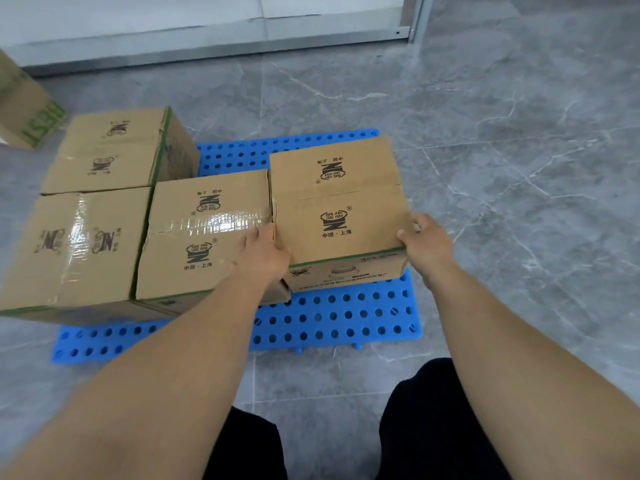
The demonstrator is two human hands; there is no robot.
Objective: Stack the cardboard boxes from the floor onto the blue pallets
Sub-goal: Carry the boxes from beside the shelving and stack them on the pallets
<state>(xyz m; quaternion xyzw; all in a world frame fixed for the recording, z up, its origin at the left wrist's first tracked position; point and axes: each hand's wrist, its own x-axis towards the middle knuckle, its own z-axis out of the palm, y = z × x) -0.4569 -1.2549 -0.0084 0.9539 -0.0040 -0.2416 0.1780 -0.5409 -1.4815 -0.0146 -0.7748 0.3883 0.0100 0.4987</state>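
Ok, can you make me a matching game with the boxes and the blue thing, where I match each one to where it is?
Things:
1. brown cardboard box with shiny clear tape on top
2. brown cardboard box with big green letters
3. blue plastic pallet with round holes
4. brown cardboard box held between both hands

Places:
A. flat on the grey floor, under the boxes
B. far left, on the floor off the pallet
C. at the right end of the row
D. in the middle, touching the left hand

Pairs: 1-D, 2-B, 3-A, 4-C. The right hand grips box 4's right edge.
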